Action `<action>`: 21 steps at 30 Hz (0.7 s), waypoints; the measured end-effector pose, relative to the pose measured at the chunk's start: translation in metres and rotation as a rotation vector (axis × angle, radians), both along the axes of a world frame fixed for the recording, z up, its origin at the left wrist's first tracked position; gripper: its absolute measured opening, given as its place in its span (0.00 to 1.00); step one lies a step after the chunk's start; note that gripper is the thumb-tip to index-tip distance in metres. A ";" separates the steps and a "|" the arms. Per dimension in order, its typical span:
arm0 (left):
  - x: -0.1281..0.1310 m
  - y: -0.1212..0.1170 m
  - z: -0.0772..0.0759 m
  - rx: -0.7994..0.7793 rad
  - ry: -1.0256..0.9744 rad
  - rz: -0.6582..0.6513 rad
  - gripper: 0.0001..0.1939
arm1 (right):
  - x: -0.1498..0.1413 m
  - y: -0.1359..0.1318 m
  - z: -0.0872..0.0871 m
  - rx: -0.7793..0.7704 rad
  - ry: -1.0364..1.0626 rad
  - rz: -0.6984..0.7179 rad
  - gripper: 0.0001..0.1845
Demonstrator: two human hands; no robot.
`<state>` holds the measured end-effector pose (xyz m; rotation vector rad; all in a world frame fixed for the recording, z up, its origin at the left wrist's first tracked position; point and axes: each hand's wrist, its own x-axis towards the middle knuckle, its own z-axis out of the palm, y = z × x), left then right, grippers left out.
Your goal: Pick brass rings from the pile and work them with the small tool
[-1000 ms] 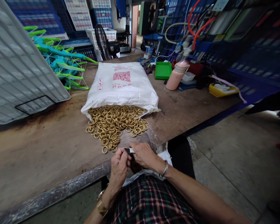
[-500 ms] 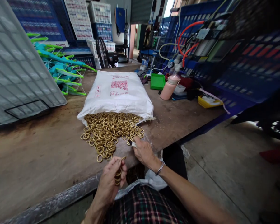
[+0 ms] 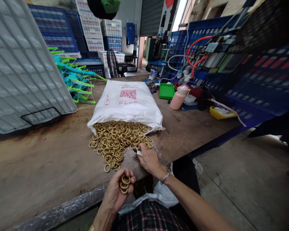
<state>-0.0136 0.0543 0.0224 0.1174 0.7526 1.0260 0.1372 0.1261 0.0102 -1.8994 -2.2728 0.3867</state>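
A heap of gold-coloured rings (image 3: 118, 141) spills from the open mouth of a white sack (image 3: 126, 102) lying on the brown worktable (image 3: 38, 166). My left hand (image 3: 118, 191) is curled at the table's near edge, shut on a small stack of rings (image 3: 124, 184). At the near right edge of the heap, my right hand (image 3: 148, 158) pinches a small dark-and-white tool (image 3: 137, 151) whose tip touches the rings.
A white lattice panel (image 3: 21, 73) leans at the left, with green and blue plastic frames (image 3: 74, 77) behind it. A pink bottle (image 3: 179, 96), green tray (image 3: 166, 90) and yellow tray (image 3: 219, 111) stand at the back right. A clear plastic bag (image 3: 156, 194) lies on my lap.
My hands have parted: the right reached from my lap to the heap with the tool, while the left drew back holding the stacked rings. The view tilted upward.
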 end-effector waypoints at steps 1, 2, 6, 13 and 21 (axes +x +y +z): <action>0.000 0.001 -0.001 -0.008 0.009 0.008 0.15 | 0.001 0.001 -0.001 0.007 0.028 -0.006 0.13; 0.001 0.001 -0.002 -0.015 0.033 0.022 0.15 | 0.002 0.001 -0.002 0.017 0.064 -0.010 0.12; 0.008 0.004 -0.004 0.076 0.214 0.072 0.15 | 0.005 -0.001 -0.002 0.021 0.368 -0.008 0.07; 0.018 0.008 -0.001 0.176 0.461 0.118 0.21 | -0.005 -0.018 0.008 -0.347 1.090 0.007 0.05; 0.015 0.007 -0.004 0.256 0.653 0.040 0.17 | -0.010 -0.023 0.018 -0.397 1.062 0.095 0.05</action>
